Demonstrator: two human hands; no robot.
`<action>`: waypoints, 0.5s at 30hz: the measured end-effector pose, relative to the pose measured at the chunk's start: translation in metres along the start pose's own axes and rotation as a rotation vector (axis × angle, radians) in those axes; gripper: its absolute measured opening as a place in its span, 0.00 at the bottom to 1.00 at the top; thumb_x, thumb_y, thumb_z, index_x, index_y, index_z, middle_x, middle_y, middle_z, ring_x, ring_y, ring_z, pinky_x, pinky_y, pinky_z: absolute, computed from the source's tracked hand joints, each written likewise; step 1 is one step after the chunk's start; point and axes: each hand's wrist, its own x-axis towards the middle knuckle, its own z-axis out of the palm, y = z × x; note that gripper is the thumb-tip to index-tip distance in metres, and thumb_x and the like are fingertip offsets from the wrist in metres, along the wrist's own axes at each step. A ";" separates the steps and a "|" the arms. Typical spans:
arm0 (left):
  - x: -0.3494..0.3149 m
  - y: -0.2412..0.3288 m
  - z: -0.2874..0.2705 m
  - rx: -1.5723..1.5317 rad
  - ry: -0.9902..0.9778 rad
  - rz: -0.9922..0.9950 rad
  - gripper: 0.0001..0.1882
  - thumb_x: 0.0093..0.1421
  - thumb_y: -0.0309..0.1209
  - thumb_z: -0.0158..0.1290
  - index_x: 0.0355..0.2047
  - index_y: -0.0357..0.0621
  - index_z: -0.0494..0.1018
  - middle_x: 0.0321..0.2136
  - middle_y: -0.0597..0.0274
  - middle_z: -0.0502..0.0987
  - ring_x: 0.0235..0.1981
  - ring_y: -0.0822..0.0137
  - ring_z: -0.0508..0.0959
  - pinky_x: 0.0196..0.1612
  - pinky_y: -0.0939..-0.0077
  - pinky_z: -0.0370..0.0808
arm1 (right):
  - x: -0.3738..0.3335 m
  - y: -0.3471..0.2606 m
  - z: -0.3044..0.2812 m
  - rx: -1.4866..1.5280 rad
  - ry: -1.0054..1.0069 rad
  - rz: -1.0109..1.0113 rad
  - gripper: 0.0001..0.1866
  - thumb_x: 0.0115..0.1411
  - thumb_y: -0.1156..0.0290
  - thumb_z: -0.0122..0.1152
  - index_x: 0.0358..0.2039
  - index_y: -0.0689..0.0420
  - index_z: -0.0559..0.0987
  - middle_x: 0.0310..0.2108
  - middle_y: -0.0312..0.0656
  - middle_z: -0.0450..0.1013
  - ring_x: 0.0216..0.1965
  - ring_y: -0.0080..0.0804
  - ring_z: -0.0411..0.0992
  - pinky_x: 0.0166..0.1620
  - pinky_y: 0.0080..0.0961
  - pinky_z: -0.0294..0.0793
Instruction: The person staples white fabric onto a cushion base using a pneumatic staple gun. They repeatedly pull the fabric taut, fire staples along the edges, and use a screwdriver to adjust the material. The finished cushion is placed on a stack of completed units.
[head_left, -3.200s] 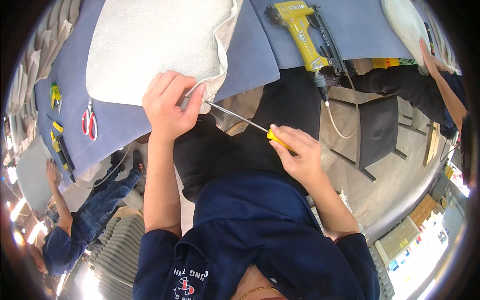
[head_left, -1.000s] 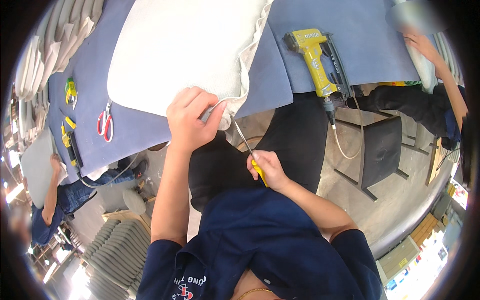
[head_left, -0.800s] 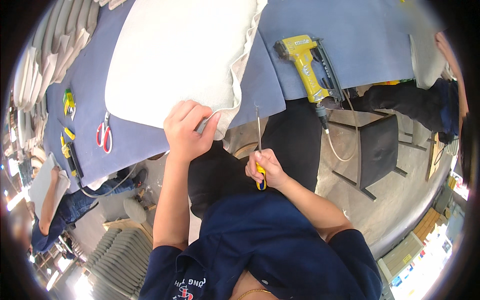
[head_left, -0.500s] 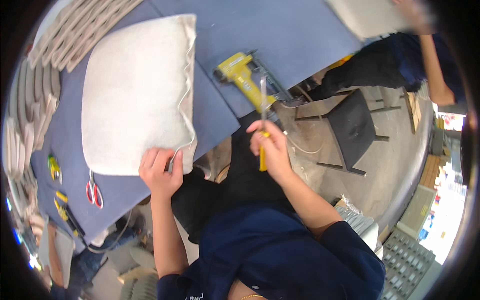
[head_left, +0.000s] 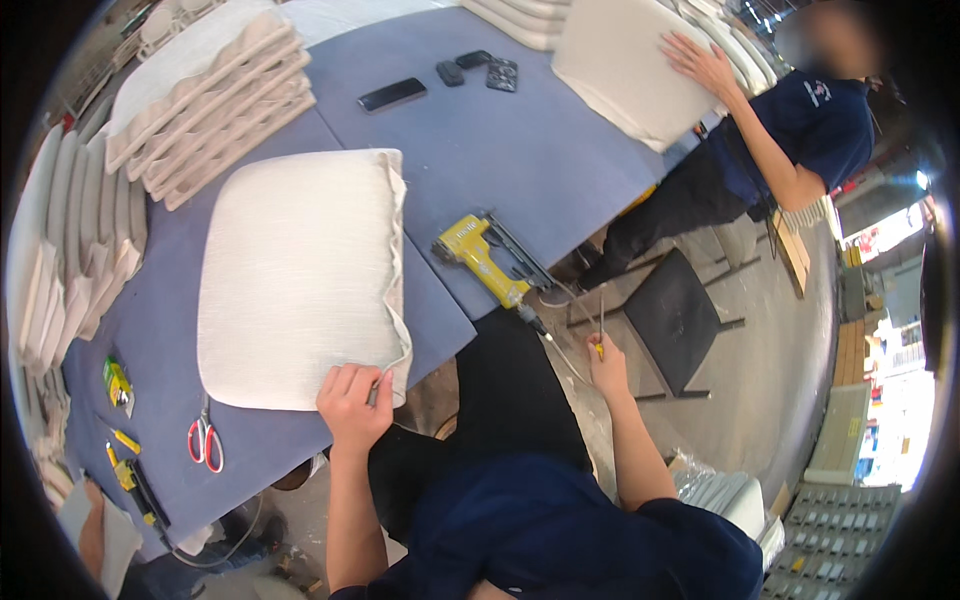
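Note:
A cream fabric-covered seat pad [head_left: 300, 280] lies on the blue-grey table, its loose fabric edge wavy along the right side. My left hand [head_left: 355, 405] is closed on the pad's near right corner, with a small grey piece, too little to name, showing between thumb and fingers. Off the table's edge to the right, my right hand [head_left: 608, 368] grips a screwdriver [head_left: 601, 325] by its yellow handle, its thin metal shaft pointing up and away. Between pad and right hand, a yellow staple gun [head_left: 485, 260] rests on the table with its air hose attached.
Red-handled scissors [head_left: 206, 443] and a second yellow-and-black tool [head_left: 138, 490] lie at left. Stacked pads [head_left: 215, 110] stand at the far left. A phone [head_left: 392, 94] sits farther back. Across the table a co-worker's hand [head_left: 700, 62] touches another pad. A black chair [head_left: 672, 320] stands right.
My right hand has moved right with the screwdriver, away from the staple gun. My left hand stays at the pad's corner. The view has tilted up, showing more of the far table and co-worker.

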 end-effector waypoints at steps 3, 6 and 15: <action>0.002 -0.001 -0.005 0.014 -0.007 0.002 0.09 0.60 0.27 0.72 0.30 0.45 0.80 0.29 0.59 0.81 0.30 0.51 0.79 0.34 0.56 0.74 | 0.021 -0.041 -0.015 0.065 0.058 -0.110 0.20 0.76 0.70 0.65 0.66 0.52 0.81 0.52 0.61 0.86 0.56 0.67 0.83 0.59 0.53 0.82; 0.001 -0.005 -0.012 0.043 -0.011 0.010 0.09 0.59 0.27 0.73 0.30 0.47 0.81 0.29 0.60 0.82 0.30 0.51 0.80 0.34 0.56 0.75 | 0.061 -0.124 -0.041 0.064 0.056 -0.209 0.32 0.71 0.76 0.67 0.75 0.51 0.76 0.56 0.64 0.83 0.59 0.69 0.81 0.61 0.50 0.81; 0.011 0.003 -0.039 -0.086 -0.139 -0.112 0.07 0.63 0.30 0.73 0.32 0.46 0.84 0.32 0.58 0.85 0.34 0.52 0.84 0.38 0.58 0.81 | 0.202 -0.227 0.010 -0.034 0.041 -0.467 0.31 0.67 0.79 0.66 0.70 0.52 0.80 0.60 0.56 0.80 0.62 0.63 0.78 0.66 0.57 0.77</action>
